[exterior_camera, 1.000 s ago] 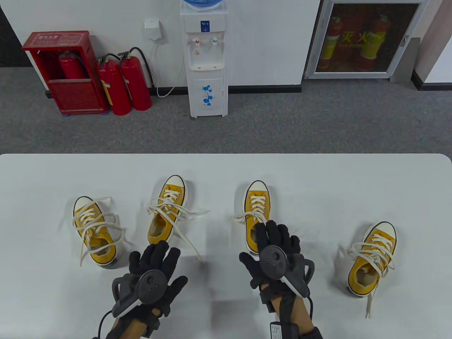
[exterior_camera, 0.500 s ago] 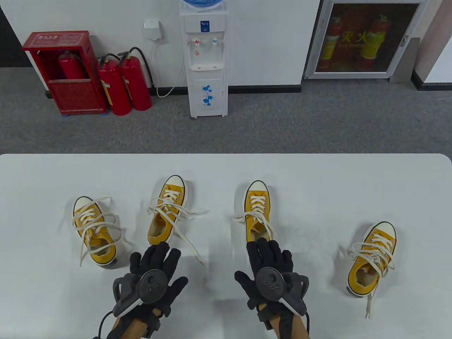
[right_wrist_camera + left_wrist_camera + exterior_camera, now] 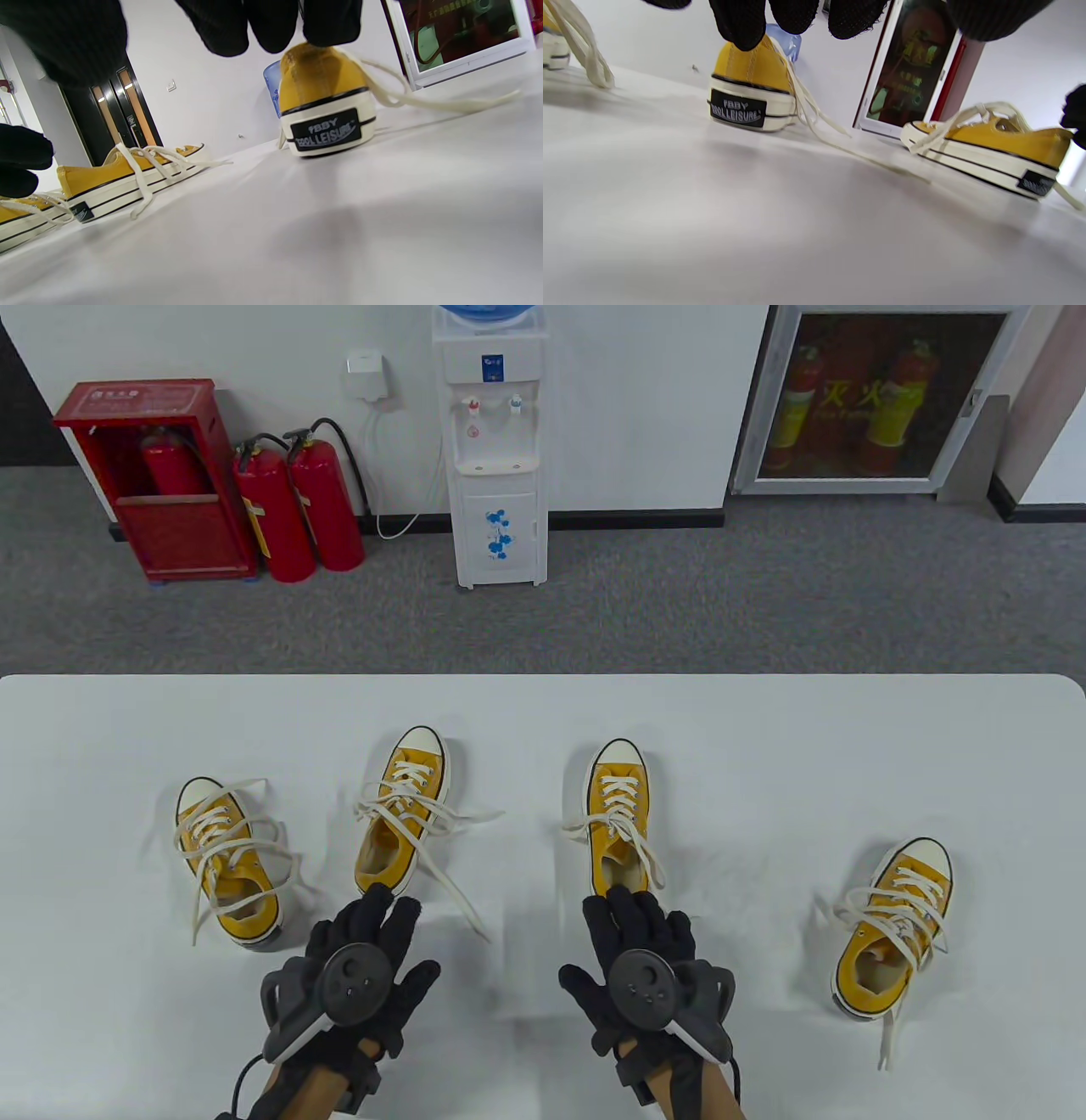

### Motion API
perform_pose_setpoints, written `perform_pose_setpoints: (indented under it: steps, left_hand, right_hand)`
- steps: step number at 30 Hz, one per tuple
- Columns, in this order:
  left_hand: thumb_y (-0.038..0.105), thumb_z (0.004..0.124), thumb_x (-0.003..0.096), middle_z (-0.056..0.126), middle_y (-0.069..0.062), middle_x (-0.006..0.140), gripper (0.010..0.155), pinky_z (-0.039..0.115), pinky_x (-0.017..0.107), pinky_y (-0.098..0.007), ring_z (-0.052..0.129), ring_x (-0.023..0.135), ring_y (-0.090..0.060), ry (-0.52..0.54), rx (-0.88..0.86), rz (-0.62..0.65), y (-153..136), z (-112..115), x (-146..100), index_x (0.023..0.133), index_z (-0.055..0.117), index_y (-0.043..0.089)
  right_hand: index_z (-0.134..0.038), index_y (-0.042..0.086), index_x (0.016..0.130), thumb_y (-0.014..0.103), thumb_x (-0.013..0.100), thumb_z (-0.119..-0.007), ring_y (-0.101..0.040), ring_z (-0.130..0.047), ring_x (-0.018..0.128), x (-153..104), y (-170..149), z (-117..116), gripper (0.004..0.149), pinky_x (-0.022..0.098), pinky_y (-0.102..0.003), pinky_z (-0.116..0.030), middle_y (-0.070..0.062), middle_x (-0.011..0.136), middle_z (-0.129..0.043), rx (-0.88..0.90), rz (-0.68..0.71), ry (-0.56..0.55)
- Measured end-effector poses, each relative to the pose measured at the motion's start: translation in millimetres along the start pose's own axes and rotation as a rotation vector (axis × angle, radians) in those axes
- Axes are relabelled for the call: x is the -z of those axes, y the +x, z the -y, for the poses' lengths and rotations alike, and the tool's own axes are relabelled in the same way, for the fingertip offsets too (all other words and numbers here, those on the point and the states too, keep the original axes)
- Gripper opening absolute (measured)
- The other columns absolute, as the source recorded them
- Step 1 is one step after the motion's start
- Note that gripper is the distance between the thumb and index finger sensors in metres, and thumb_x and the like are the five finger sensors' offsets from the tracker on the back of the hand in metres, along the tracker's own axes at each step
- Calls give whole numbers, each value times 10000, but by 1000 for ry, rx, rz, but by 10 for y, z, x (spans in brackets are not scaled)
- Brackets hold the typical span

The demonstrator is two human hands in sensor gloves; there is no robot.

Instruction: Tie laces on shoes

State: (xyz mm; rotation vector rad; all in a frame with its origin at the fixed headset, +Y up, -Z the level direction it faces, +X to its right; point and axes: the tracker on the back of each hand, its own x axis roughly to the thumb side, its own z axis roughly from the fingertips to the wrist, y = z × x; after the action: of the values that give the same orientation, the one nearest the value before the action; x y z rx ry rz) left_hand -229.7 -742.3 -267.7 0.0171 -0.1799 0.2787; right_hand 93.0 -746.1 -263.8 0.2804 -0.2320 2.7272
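Note:
Four yellow sneakers with loose cream laces stand in a row on the white table (image 3: 543, 712). My left hand (image 3: 382, 909) lies flat with straight fingers, its tips at the heel of the second sneaker (image 3: 405, 804). In the left wrist view that heel (image 3: 751, 84) sits just under the fingertips (image 3: 738, 25). My right hand (image 3: 632, 906) is also flat and holds nothing, its tips at the heel of the third sneaker (image 3: 618, 806). The right wrist view shows this heel (image 3: 324, 106) below the fingertips (image 3: 326, 21). Neither hand holds a lace.
The far-left sneaker (image 3: 222, 857) and the far-right sneaker (image 3: 895, 929) stand apart from the hands. A long lace (image 3: 454, 891) trails from the second sneaker onto the table between the hands. Beyond the table's far edge are a water dispenser (image 3: 496, 449) and fire extinguishers (image 3: 297, 509).
My right hand has drawn back from over the third sneaker's opening to its heel. The left hand has shifted slightly left and barely moved otherwise.

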Motion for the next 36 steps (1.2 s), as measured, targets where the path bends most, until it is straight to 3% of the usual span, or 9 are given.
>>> perform_pose_setpoints:
  steps: [7,14,18,22,26,32,36]
  left_hand:
    - [629,678,483,406,-107,1244,757,527,734,-703,672,1056,-439,36,-39,-117,-74,-325,261,1136,480,301]
    - [602,739,477,475,-80,1229,748,663,675,-619,821,947,-357,19,228,-288,-192,-555,701,1124,496,318]
    - [585,772,469,540,-70,1206,739,724,619,-576,899,839,-327,-3,260,-352,-292,-540,933,1115,518,330]
    - [586,794,460,684,-77,1131,725,824,460,-476,1005,628,-249,-33,259,-384,-323,-461,1133,1101,555,348]
    - [571,825,450,758,-53,1072,724,856,392,-432,1025,497,-195,-73,318,-410,-358,-329,1367,1093,560,369]
    - [518,870,440,942,-5,855,694,898,249,-378,1017,248,-116,-92,318,-382,-419,-249,1623,1066,611,372]
    - [497,853,448,1044,41,639,521,914,170,-363,1021,133,-93,-69,315,-345,-421,-178,1686,947,803,357]
  right_hand:
    - [-531,209,1080,637,405,-761,-444,-468,1076,-2,-23,32,831,712,-725,-329,-64,1153,-396,19,-13,-14]
    - [-540,212,1077,635,405,-761,-442,-471,1077,2,-22,33,824,712,-725,-331,-64,1153,-399,16,-6,-22]
    - [-543,210,1077,634,406,-762,-441,-471,1077,4,-30,33,824,713,-725,-329,-62,1153,-399,21,-10,-26]
    - [-544,213,1077,633,407,-762,-439,-470,1079,6,-31,37,821,714,-726,-327,-63,1153,-399,23,-14,-26]
    - [-547,207,1076,637,404,-760,-441,-476,1075,3,-24,24,826,710,-727,-331,-67,1151,-401,22,-2,-19]
    - [-550,210,1075,636,406,-759,-437,-470,1078,3,-6,33,820,711,-726,-330,-64,1151,-400,19,6,-31]
    - [-556,208,1072,630,407,-762,-438,-473,1077,1,8,43,813,713,-725,-329,-63,1150,-406,26,15,-43]
